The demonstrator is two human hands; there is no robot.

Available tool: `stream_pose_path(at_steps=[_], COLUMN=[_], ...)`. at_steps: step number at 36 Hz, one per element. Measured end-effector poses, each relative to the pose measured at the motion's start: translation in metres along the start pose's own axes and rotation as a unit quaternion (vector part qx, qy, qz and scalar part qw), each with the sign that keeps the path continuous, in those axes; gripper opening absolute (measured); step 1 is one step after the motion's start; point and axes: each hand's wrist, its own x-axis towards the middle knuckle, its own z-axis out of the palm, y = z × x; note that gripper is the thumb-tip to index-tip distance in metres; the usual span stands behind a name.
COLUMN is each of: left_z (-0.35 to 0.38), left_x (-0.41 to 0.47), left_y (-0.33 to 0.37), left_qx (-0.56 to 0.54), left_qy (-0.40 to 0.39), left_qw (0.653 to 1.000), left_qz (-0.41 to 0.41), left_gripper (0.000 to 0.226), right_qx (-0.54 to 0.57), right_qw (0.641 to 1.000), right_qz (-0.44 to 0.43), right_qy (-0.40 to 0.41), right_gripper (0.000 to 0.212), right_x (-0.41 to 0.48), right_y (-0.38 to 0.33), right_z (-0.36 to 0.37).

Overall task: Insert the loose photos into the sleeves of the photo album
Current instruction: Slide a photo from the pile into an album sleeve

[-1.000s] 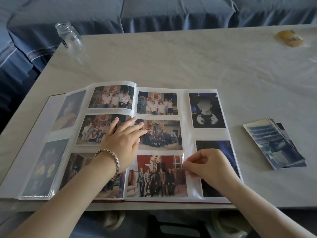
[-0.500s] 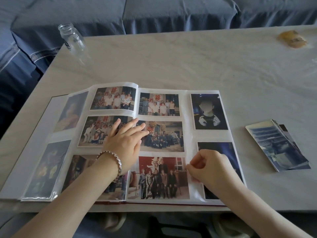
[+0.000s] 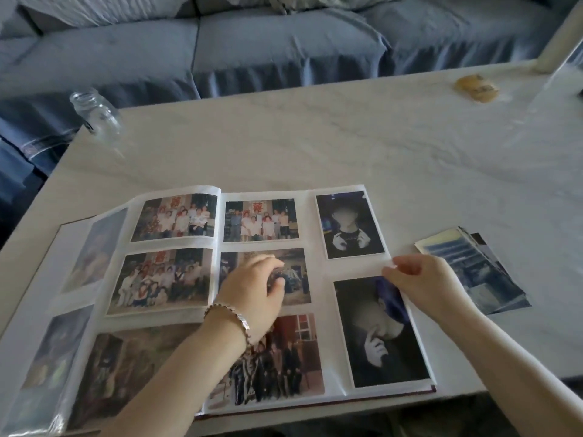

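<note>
Moving off the filled album page point(image 3: 347, 266).
Its edge is now pinched by the right hand point(image 3: 426, 282); the left hand point(image 3: 252, 294) beside it is lifted, loosely curled, empty.

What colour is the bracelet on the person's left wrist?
The bracelet is silver, a band of metallic links; the head view shows it best.

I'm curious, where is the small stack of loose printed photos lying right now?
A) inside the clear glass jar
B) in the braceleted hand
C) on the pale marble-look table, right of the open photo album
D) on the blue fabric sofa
C: the stack of loose printed photos lies flat on the pale table, just right of the open photo album.
</note>
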Motion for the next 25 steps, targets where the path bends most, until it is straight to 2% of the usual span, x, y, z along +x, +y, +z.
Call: stream_pose_path(at_steps=[2, 6, 9, 11, 13, 15, 16, 18, 19, 21, 23, 25], left_z=[0.004, 0.014, 0.01, 0.005, 0.004, 0.002, 0.0, -0.004, -0.004, -0.005, -0.004, -0.003], left_x=[0.002, 0.014, 0.023, 0.027, 0.029, 0.03, 0.028, 0.029, 0.03, 0.029, 0.026, 0.023], left_y=[0.017, 0.045, 0.065, 0.074, 0.075, 0.068, 0.063, 0.049, 0.042, 0.027, 0.017, 0.011], left_qx=[-0.068, -0.221, -0.364, -0.398, -0.381, -0.361, -0.355, -0.335, -0.322, -0.307, -0.304, -0.296], left_qy=[-0.027, -0.082, -0.105, -0.101, -0.07, -0.034, -0.024, -0.015, -0.013, -0.003, -0.004, 0.0], left_qw=[0.997, 0.97, 0.917, 0.902, 0.912, 0.915, 0.914, 0.919, 0.924, 0.927, 0.928, 0.933], left_qz=[0.002, -0.06, -0.127, -0.132, -0.136, -0.174, -0.194, -0.207, -0.207, -0.215, -0.216, -0.205], left_gripper=[0.038, 0.052, 0.071, 0.075, 0.051, 0.015, 0.008, 0.008, 0.016, 0.027, 0.038, 0.056], right_qx=[0.069, 0.201, 0.201, 0.157, 0.109, 0.059, 0.041, 0.005, -0.017, -0.085, -0.149, -0.141], right_qw=[0.998, 0.979, 0.971, 0.963, 0.953, 0.948, 0.951, 0.968, 0.977, 0.988, 0.987, 0.99], right_qz=[0.006, -0.02, -0.125, -0.191, -0.236, -0.269, -0.27, -0.237, -0.211, -0.13, -0.047, -0.004], right_qy=[0.007, 0.016, -0.042, -0.104, -0.156, -0.159, -0.145, -0.082, -0.041, 0.021, 0.03, 0.012], right_gripper=[0.004, 0.008, 0.014, 0.023, 0.028, 0.025, 0.022, 0.022, 0.025, 0.038, 0.044, 0.027], right_x=[-0.001, -0.01, -0.028, -0.039, -0.045, -0.045, -0.043, -0.036, -0.03, -0.019, -0.008, 0.001], right_y=[-0.001, -0.012, -0.03, -0.039, -0.044, -0.043, -0.041, -0.034, -0.028, -0.017, -0.007, 0.001], right_z=[0.0, -0.005, -0.005, 0.002, 0.011, 0.017, 0.018, 0.016, 0.015, 0.011, 0.008, 0.009])
